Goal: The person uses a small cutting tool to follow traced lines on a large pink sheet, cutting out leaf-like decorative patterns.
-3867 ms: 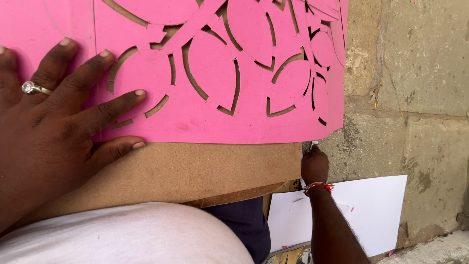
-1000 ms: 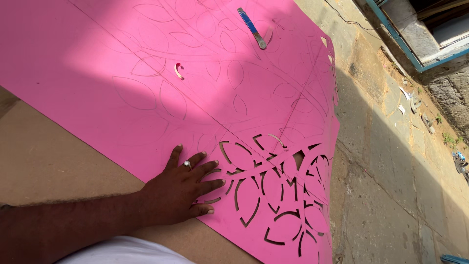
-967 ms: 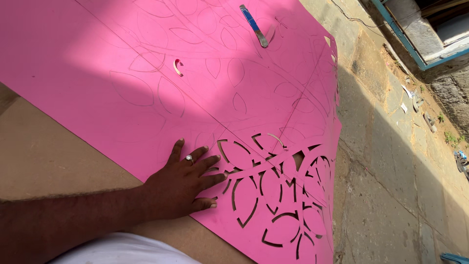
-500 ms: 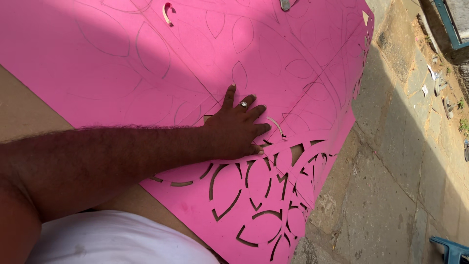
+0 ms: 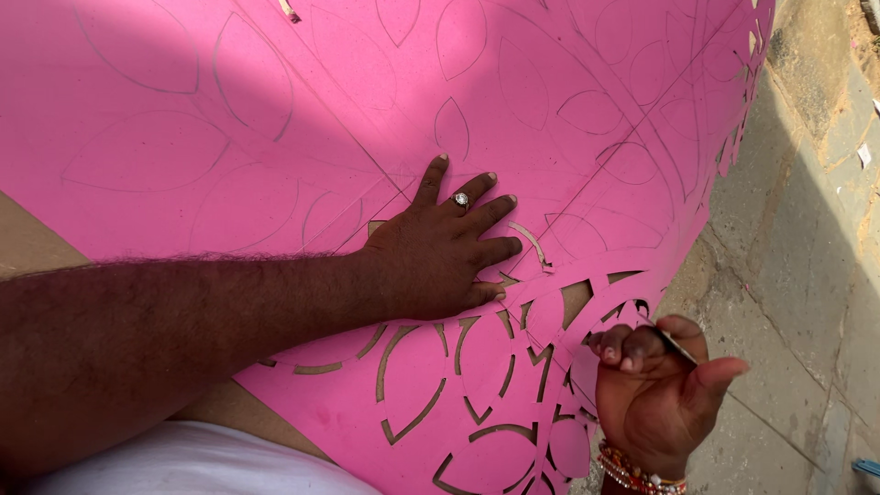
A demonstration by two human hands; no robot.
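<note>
A large pink sheet [image 5: 275, 110] lies over a brown board [image 5: 27, 247], with leaf shapes drawn on it and several leaf slits cut through near its lower right. My left hand [image 5: 440, 247], with a ring on one finger, presses flat on the sheet beside the cut part, fingers spread. My right hand [image 5: 660, 394], with a beaded bracelet at the wrist, is curled at the sheet's lower right edge around a thin cutting blade [image 5: 676, 346], of which only a short grey tip shows.
A concrete floor [image 5: 807, 238] runs along the right of the sheet, with small paper scraps on it. A loose cut sliver [image 5: 289, 9] lies at the top of the sheet. White cloth [image 5: 202, 463] over my lap fills the bottom left.
The view has moved closer over the sheet. My right hand has come into view at the lower right edge with the blade. My left hand stays pressed on the sheet.
</note>
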